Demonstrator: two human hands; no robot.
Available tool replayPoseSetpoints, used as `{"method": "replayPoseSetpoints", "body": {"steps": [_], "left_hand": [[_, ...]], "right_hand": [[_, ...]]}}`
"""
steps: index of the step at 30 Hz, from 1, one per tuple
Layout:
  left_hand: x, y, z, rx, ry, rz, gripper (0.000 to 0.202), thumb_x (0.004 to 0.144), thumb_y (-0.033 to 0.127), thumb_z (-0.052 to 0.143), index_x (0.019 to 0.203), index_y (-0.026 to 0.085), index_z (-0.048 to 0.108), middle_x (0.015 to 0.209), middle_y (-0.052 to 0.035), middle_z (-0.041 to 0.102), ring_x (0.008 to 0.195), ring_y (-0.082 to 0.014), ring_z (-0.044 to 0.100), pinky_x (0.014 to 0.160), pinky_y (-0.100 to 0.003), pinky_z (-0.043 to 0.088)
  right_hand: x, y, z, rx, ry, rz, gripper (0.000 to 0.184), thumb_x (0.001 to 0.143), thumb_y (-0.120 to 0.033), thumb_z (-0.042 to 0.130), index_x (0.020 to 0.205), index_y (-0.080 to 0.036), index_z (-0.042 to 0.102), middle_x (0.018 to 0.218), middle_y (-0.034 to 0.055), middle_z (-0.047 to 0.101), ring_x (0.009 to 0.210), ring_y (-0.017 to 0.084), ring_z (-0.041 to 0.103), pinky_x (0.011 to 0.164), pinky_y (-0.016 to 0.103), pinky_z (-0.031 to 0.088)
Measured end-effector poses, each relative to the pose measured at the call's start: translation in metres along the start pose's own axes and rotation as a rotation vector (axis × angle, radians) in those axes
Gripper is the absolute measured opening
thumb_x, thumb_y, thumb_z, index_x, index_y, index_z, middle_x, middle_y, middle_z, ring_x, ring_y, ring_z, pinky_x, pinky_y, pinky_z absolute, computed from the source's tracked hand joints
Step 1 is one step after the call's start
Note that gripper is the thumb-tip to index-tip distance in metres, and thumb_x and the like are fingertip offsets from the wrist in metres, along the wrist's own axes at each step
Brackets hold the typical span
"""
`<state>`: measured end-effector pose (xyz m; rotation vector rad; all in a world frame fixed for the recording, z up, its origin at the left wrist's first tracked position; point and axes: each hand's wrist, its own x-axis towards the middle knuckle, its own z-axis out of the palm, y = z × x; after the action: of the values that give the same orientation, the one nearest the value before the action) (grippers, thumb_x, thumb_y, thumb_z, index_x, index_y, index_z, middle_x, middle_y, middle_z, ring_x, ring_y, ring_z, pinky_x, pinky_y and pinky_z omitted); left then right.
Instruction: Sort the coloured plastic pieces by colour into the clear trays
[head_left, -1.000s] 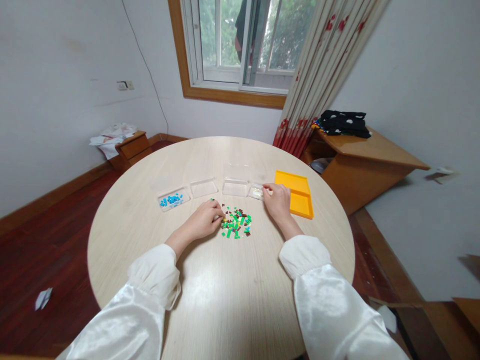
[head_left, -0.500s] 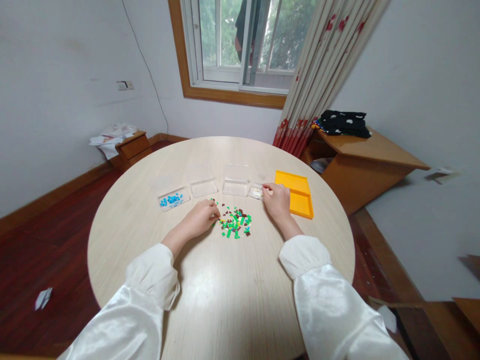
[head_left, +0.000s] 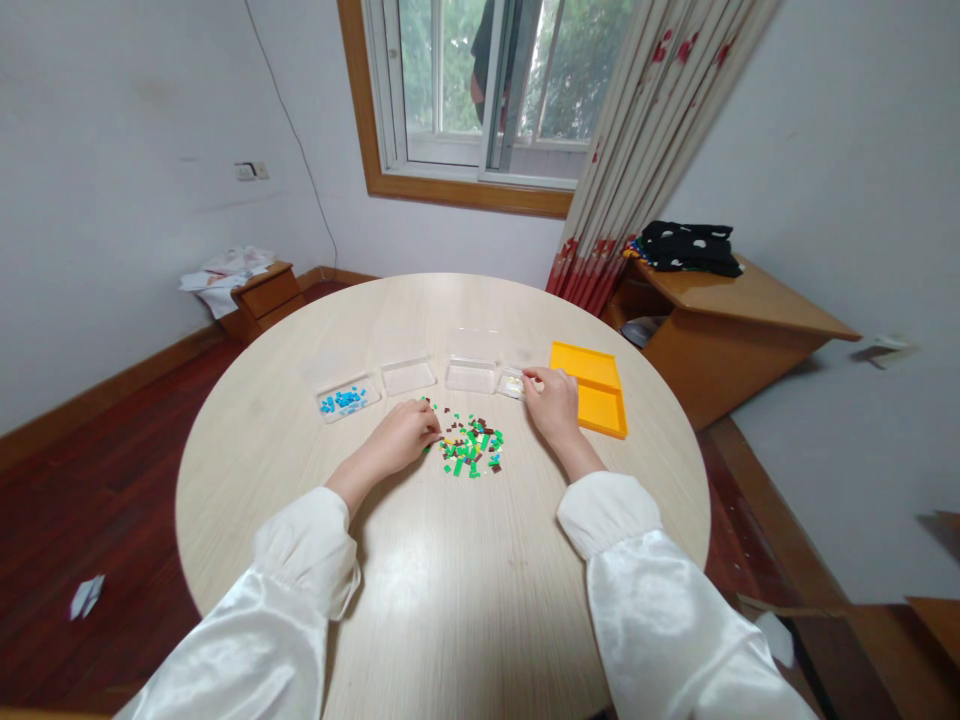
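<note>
In the head view, I read the step as picking through the toy-brick pile (head_left: 474, 450) on the surface (head_left: 450, 590). My left hand (head_left: 401, 437) curls at its left edge, my right hand (head_left: 553, 402) at the small clear box (head_left: 505, 393); whether fingers grip anything, I can't tell. Next calls for a fine pinch, I'd judge.

Daylight enters through the window (head_left: 517, 110). Diffuse glare marks the tabletop (head_left: 465, 565). Shadows are soft. Small bricks (head_left: 472, 441) lack fine detail. Edges show wide-angle stretching.
</note>
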<state>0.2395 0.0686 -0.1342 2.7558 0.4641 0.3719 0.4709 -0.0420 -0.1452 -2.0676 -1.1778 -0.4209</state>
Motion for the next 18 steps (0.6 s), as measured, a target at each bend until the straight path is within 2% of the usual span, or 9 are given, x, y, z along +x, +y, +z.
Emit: {"method": "replayPoseSetpoints", "body": {"steps": [18], "left_hand": [[0.001,0.002,0.000,0.026,-0.002,-0.011,0.016,0.080,0.012,0.051,0.076,0.015,0.066,0.083,-0.0087,0.061,0.080,-0.0193,0.055,0.074,-0.031,0.042]], "right_hand": [[-0.002,-0.014,-0.002,0.077,-0.018,-0.071,0.023,0.086,-0.024,0.047,0.087,-0.017,0.069,0.089,0.0091,0.070,0.087,0.024,0.057,0.080,0.037,0.037]]}}
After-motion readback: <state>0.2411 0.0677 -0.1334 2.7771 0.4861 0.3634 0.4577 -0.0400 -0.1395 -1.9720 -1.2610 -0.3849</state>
